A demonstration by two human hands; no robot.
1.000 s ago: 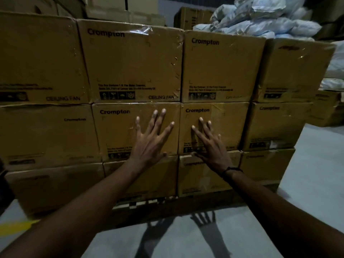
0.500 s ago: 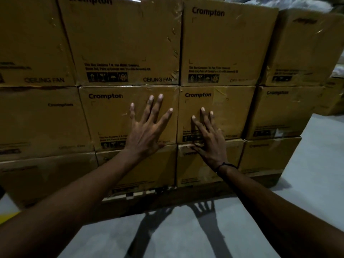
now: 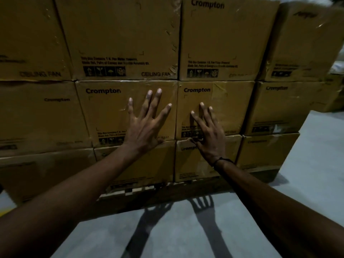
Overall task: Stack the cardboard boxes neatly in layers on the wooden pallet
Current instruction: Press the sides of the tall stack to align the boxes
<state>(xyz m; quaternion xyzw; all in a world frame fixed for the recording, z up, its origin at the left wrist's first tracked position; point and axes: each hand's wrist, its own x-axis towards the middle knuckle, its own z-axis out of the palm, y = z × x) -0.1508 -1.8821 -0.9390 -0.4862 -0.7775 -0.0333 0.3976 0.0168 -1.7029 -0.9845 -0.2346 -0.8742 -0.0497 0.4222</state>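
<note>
A wall of brown "Crompton" ceiling-fan cardboard boxes fills the view in three layers on a low wooden pallet (image 3: 141, 194). My left hand (image 3: 145, 125) lies flat with fingers spread on the front of a middle-layer box (image 3: 108, 108). My right hand (image 3: 208, 133) presses flat on the neighbouring middle-layer box (image 3: 229, 101), its thumb at the seam with the bottom box (image 3: 188, 164). Neither hand holds anything. A dark band circles my right wrist.
Grey concrete floor (image 3: 186, 235) runs in front of the pallet and along its right side (image 3: 316, 155). More boxes stand at the far right (image 3: 333, 97). A yellow floor mark shows at the left edge (image 3: 2, 213).
The view has come closer and lower, so the top of the stack and the bags behind it have left the frame. Both hands stay flat on the same two boxes.
</note>
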